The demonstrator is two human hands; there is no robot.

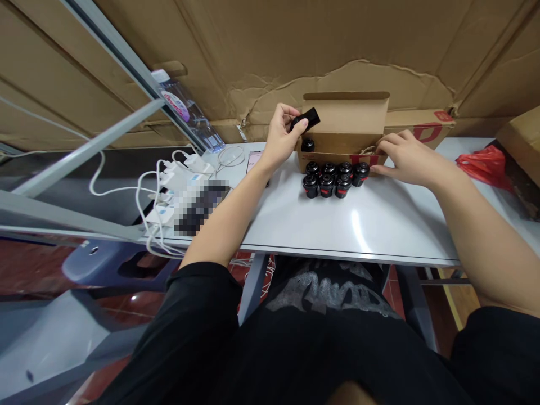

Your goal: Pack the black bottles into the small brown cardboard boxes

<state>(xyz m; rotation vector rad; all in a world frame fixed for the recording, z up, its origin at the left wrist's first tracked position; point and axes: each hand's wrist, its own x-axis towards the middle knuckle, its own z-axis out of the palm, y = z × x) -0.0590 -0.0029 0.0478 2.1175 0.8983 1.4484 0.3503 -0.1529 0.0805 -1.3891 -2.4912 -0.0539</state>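
Gripped between the fingers of the left hand (283, 134), a black piece (312, 117), held tilted above the left end of an open cardboard box (333, 162). At the right end of the same box, the right hand (399, 154), fingers loosely bent and parted from the thumb, the thumb close to the rightmost of the black jars; too unclear to tell how firmly pressed against the cardboard. Inside the box, at its left end, a black lid (307, 145); lid flap raised at the back. Just in front of the box on the white table (392, 225), seven black jars (326, 185) with red marks, upright in two close rows, four behind and three in front. Behind and to the right, another cardboard box (422, 125) with red print. Farther right, a red plastic bag (485, 165). Beside the left forearm, a phone (254, 160), partly hidden. Farther left, white cables (139, 190), white plugs (171, 174) and a dark pixelated object (200, 208). Beyond these, leaning beside a metal frame (122, 53), a clear bottle (192, 115).
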